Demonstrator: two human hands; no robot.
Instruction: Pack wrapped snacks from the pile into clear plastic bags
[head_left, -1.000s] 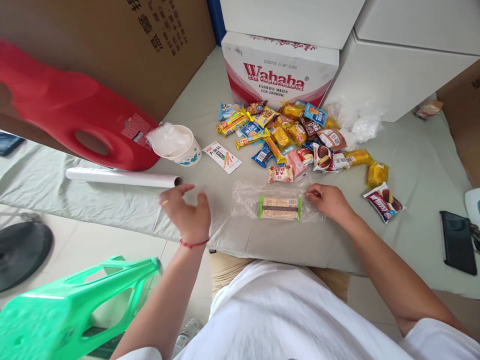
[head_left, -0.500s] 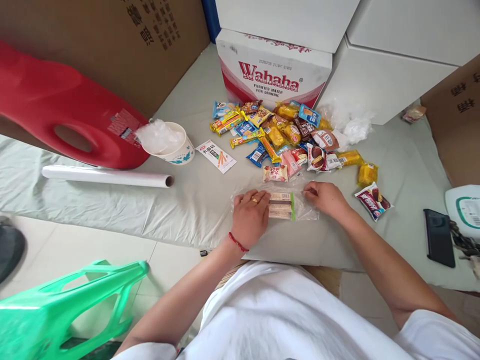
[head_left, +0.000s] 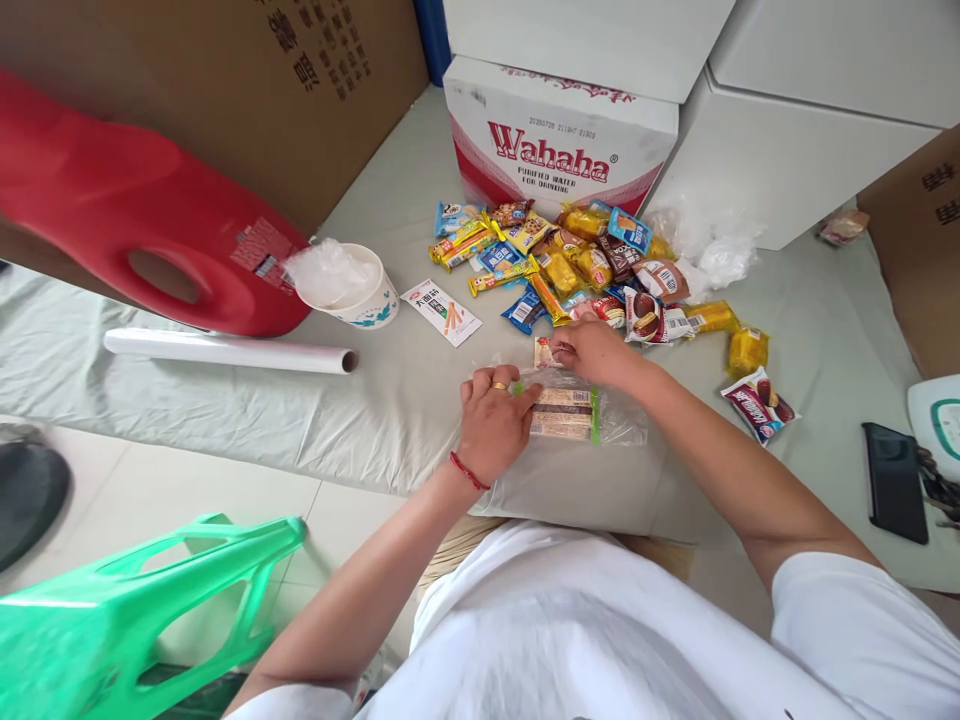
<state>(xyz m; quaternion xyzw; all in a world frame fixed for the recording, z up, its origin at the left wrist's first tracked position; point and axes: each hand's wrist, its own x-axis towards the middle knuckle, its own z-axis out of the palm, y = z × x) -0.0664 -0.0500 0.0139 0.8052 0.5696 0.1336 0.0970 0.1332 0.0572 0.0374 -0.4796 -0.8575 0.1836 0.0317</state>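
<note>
My left hand [head_left: 491, 415], with a ring and a red bracelet, holds the left end of a clear plastic bag [head_left: 624, 418] on the grey cloth, fingers curled and thumb resting over it. Inside the bag lies a flat wafer-like snack packet [head_left: 564, 414] with green edges. Just beyond the bag, my right hand [head_left: 598, 350] has its fingers closed on a small cream-and-red snack packet [head_left: 544, 352], partly covering it. A heap of wrapped snacks lies behind, among them a yellow packet [head_left: 559, 272] and a brown-and-white cake packet [head_left: 646, 316].
To the left are a flat white snack packet [head_left: 442, 312], a paper cup [head_left: 367, 300] stuffed with plastic, a white roll [head_left: 225, 352] and a red jug [head_left: 150, 220]. A Wahaba-style water carton [head_left: 555, 140] stands behind. A phone [head_left: 894, 482] lies right; a green stool [head_left: 150, 600] stands below.
My right hand has left the bag's right side and moved left and away from me onto the small cream-and-red packet. My left hand stays at the bag, its fingers more bent.
</note>
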